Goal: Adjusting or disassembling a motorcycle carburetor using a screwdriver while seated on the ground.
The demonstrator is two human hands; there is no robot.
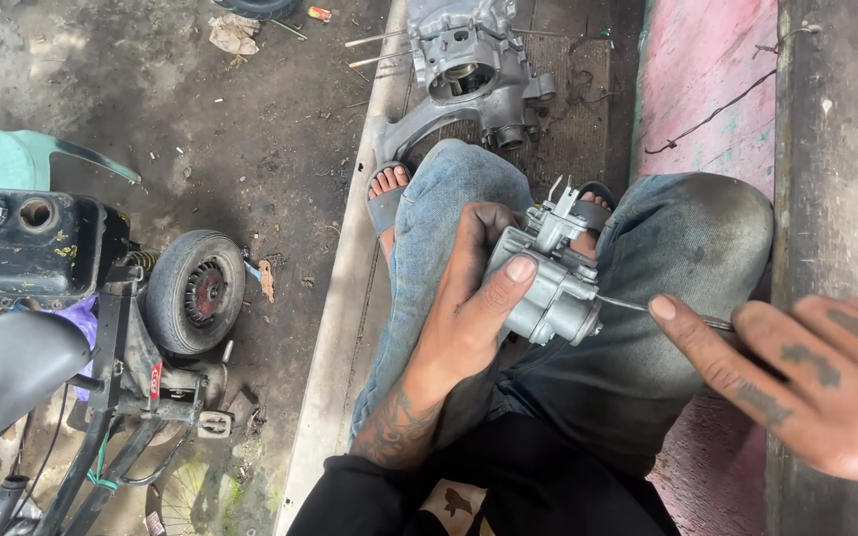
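Observation:
A grey metal carburetor (551, 278) rests above my knees, gripped by my left hand (474, 303), thumb pressed on its side. My right hand (806, 382) holds a thin screwdriver (638, 306) whose tip meets the right side of the carburetor. My index finger lies along the tool's shaft. I sit with jeans-clad legs bent and sandalled feet on a mat.
A grey engine casing (469, 74) lies on the mat beyond my feet. On the left stands a small motorised bike with a black fuel tank (37, 243), a saddle (17, 372) and a small wheel (194, 291). A pink concrete ledge (707, 89) runs along the right.

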